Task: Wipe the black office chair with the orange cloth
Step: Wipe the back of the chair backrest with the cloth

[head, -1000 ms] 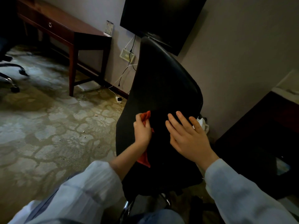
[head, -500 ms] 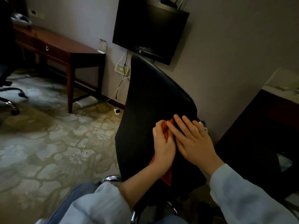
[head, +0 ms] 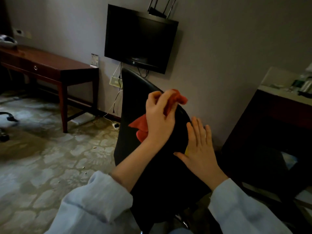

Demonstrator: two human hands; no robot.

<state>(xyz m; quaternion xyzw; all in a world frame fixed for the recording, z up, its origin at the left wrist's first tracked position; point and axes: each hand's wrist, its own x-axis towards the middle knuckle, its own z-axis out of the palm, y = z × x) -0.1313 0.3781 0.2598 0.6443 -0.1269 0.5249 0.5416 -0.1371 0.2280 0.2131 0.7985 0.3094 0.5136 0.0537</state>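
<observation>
The black office chair point(head: 135, 102) stands right in front of me with its backrest facing me. My left hand point(head: 158, 119) grips the orange cloth point(head: 177, 99) near the top right edge of the backrest. Part of the cloth hangs out below the hand on its left side. My right hand point(head: 199, 146) lies flat with straight fingers on the right side of the backrest, lower than the left hand.
A wall-mounted black television point(head: 140, 38) hangs behind the chair, with cables and a socket point(head: 114, 81) below it. A brown wooden desk point(head: 50, 68) stands at the left, a dark cabinet point(head: 270, 125) at the right. Patterned carpet point(head: 50, 157) covers the floor.
My left hand has carried the cloth upward along the backrest to its top edge. My right hand has parted from it and sits lower and further right. The view has tilted up.
</observation>
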